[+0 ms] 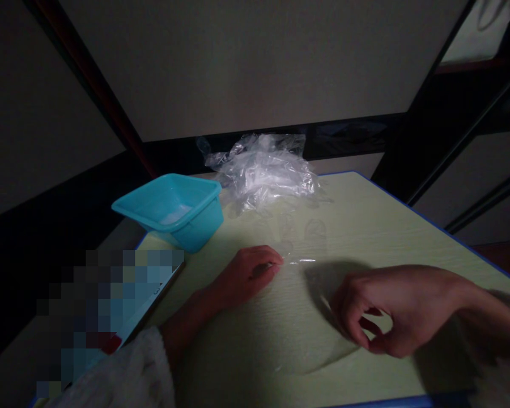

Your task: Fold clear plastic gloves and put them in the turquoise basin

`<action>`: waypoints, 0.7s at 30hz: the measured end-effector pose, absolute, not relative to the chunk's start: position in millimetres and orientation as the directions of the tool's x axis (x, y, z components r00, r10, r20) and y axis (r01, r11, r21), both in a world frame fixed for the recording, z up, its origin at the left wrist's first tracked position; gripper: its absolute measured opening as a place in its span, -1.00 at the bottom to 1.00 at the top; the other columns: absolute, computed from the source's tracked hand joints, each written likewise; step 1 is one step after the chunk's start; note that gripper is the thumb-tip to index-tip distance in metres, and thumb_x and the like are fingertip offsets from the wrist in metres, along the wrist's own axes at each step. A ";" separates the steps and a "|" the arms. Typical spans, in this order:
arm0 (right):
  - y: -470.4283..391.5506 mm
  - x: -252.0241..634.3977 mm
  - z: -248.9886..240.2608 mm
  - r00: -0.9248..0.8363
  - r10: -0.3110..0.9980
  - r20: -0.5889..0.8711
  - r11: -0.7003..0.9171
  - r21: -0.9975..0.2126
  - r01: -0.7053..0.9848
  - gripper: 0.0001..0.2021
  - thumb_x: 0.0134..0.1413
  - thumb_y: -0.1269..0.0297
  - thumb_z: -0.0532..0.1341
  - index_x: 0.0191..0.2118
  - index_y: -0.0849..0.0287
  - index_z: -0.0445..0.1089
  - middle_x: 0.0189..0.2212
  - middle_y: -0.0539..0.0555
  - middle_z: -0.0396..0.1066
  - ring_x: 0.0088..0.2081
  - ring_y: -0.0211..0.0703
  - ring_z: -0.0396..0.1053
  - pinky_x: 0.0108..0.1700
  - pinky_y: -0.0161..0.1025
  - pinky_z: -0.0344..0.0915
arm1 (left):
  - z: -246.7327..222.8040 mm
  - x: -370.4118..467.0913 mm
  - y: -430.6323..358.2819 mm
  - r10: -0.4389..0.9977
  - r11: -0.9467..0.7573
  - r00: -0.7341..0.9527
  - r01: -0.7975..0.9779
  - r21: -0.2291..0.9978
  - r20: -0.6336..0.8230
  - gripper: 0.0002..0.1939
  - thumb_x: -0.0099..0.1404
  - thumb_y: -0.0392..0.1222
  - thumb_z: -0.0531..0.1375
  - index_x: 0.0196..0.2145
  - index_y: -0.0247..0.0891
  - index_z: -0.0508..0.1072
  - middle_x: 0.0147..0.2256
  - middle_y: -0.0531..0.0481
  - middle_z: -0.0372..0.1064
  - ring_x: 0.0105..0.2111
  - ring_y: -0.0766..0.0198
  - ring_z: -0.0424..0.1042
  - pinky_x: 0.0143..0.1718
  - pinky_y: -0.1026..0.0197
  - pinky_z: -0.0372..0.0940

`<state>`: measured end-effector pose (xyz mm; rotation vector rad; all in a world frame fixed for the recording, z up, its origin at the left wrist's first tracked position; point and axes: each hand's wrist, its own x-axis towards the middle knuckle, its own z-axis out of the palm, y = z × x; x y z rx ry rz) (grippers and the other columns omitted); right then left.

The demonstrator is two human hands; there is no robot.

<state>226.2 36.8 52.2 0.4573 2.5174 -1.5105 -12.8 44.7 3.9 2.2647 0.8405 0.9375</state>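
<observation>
A clear disposable plastic glove (287, 311) lies flat on the table, its fingers pointing away from me and its outline faint. My left hand (250, 275) is closed in a pinch on the glove, near the base of its fingers. On the other side, my right hand (386, 309) has its fingers curled together at the glove's right edge, close to the cuff. The film's edge runs up to these fingers, though their exact contact is partly hidden.
A crumpled heap of clear plastic (272, 173) sits at the table's far edge. Left of it stands a turquoise plastic basin (199, 226) with something whitish inside. A flat device with a pixelated screen (127, 306) lies by my left forearm. The pale table (357, 209) has blue edging.
</observation>
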 end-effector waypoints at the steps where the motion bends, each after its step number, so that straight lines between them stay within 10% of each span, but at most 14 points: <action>1: 38.4 227.1 52.4 -0.932 0.189 -0.309 0.409 -0.838 0.361 -0.76 -0.39 0.72 0.12 -0.53 0.30 0.38 -0.59 -0.10 0.24 -0.55 -0.38 0.20 -0.50 -0.43 0.17 | 4.5 -12.6 44.5 0.722 -0.646 0.563 0.343 0.682 0.401 -0.82 0.24 -0.29 0.04 -0.38 -0.33 0.44 -0.36 -0.10 0.46 -0.34 0.27 0.44 -0.28 0.26 0.30; 21: 46.0 237.0 48.6 -0.858 0.335 -0.390 0.049 -0.902 0.429 -0.84 -0.25 0.60 0.16 -0.45 0.26 0.34 -0.58 -0.05 0.40 -0.49 -0.29 0.43 -0.44 -0.36 0.33 | 9.4 -10.5 43.8 0.785 -0.531 0.555 0.373 0.761 0.276 -0.75 0.22 -0.22 0.04 -0.41 -0.35 0.49 -0.42 -0.06 0.48 -0.40 0.27 0.43 -0.36 0.30 0.25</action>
